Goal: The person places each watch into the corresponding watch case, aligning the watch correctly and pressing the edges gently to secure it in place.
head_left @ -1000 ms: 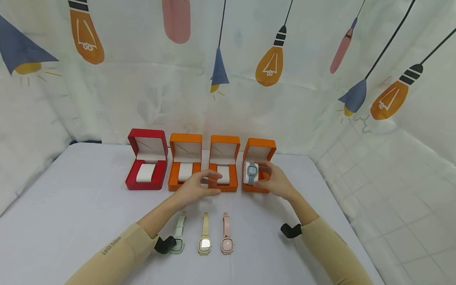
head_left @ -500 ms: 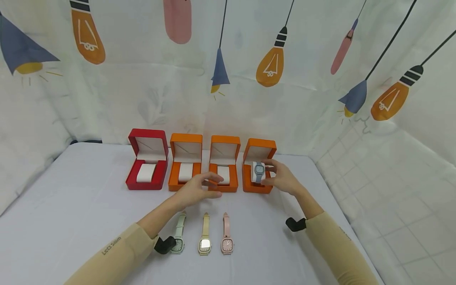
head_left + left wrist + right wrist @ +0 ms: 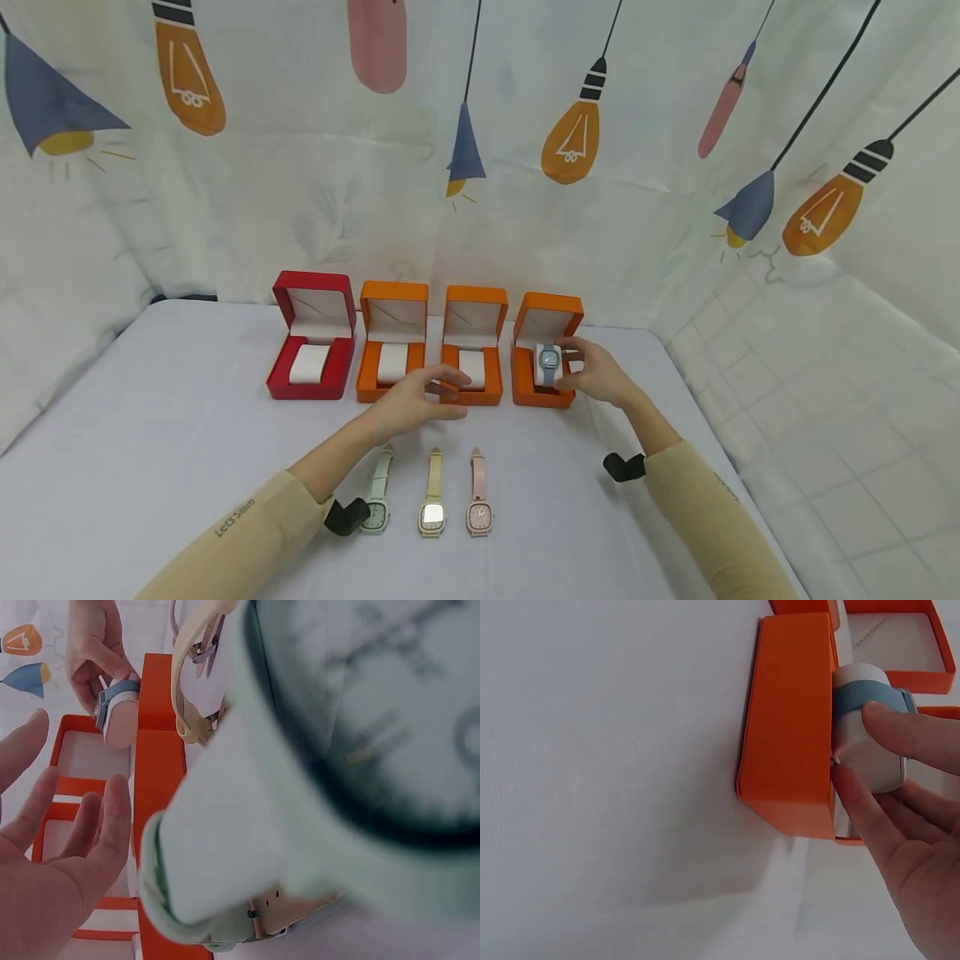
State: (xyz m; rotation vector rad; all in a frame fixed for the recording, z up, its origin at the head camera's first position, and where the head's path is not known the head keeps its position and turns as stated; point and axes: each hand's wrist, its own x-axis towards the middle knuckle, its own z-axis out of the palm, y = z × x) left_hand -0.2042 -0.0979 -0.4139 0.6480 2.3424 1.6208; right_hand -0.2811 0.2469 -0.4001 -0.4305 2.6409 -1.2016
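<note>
My right hand (image 3: 600,377) grips a white watch cushion (image 3: 870,765) between thumb and fingers. Round the cushion runs a blue-grey wristwatch (image 3: 550,358), its dial facing me. Both are at the mouth of the open orange box (image 3: 543,400) farthest right, the cushion partly above its rim in the right wrist view. My left hand (image 3: 405,404) hovers, fingers relaxed and apart, in front of the two middle orange boxes, holding nothing. Close below it lies a pale green wristwatch (image 3: 380,477), partly hidden by the wrist camera and looming large in the left wrist view.
Two more open orange boxes (image 3: 369,388) (image 3: 491,371) and a red box (image 3: 307,392) stand in the row, each with a white cushion inside. A yellow wristwatch (image 3: 432,500) and a pink wristwatch (image 3: 478,504) lie on the white tablecloth nearer me. A patterned curtain (image 3: 337,192) hangs behind.
My right hand has shifted slightly right, carrying the cushion and blue-grey wristwatch from the box's left side toward its middle. My left hand has stayed in place.
</note>
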